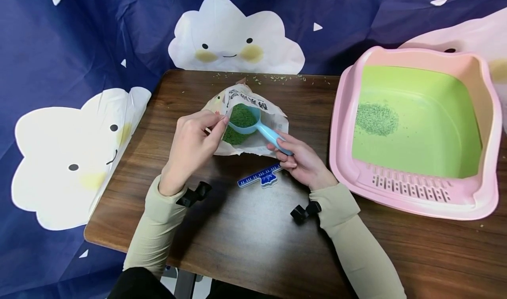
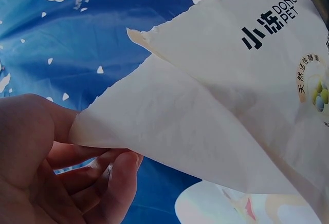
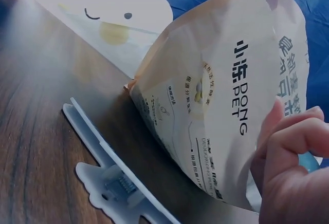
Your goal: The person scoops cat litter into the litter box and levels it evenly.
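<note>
An upright paper bag (image 1: 277, 122) with black lettering stands on the table, its torn mouth facing me. My left hand (image 1: 194, 140) pinches the bag's left edge between thumb and fingers; in the left wrist view, that hand (image 2: 56, 157) holds a corner of the paper (image 2: 154, 106). My right hand (image 1: 303, 160) grips the handle of a light blue scoop (image 1: 271, 137). The scoop's bowl sits in the bag's mouth, filled with green pellets (image 1: 242, 115). More pellets lie below it inside the bag. In the right wrist view, the bag (image 3: 216, 95) mostly hides the scoop.
A blue ruler-shaped clip (image 1: 257, 177) lies on the table before the bag. At right stands a pink litter box (image 1: 412, 198) with a green inside and a patch of pellets (image 1: 376, 119) in it. Loose bits (image 1: 277, 78) are scattered along the table's back edge.
</note>
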{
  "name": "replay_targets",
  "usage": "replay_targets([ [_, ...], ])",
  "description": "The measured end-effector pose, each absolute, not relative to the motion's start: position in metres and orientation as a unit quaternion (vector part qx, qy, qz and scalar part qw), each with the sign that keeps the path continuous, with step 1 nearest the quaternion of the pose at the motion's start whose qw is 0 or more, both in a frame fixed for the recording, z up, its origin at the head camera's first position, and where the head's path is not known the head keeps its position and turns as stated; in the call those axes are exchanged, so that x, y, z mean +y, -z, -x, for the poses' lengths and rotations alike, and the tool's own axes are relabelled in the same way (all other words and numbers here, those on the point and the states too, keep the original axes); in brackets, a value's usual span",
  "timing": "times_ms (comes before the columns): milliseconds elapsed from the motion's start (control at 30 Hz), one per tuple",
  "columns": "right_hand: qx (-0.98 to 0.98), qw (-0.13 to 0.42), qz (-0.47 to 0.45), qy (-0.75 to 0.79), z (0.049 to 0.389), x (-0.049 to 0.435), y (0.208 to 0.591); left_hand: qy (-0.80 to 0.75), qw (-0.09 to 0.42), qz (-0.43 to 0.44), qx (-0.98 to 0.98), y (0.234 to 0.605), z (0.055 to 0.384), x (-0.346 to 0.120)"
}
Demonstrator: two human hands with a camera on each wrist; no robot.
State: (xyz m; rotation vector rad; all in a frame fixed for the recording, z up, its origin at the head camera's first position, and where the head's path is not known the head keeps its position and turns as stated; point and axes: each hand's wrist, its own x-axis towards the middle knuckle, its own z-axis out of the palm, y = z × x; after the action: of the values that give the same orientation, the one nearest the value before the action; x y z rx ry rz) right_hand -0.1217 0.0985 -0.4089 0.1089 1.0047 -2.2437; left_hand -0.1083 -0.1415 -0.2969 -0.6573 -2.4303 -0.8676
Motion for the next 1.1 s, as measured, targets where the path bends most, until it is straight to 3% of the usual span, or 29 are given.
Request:
replay_targets([
  [467,0.416,0.305,-0.017,0.857,0.108,0.107,0.398,0.317,0.233,0.237,-0.888,0.299,0.110,-0.140],
  [833,0.481,0.235,-0.005,0.845,0.094,0.118,0.384,0.320,0.238,0.215,-0.892,0.297,0.110,-0.135],
  [1100,0.500,0.222,0.009,0.837,0.089,0.131,0.374,0.329,0.241,0.210,-0.888,0.295,0.111,-0.131],
])
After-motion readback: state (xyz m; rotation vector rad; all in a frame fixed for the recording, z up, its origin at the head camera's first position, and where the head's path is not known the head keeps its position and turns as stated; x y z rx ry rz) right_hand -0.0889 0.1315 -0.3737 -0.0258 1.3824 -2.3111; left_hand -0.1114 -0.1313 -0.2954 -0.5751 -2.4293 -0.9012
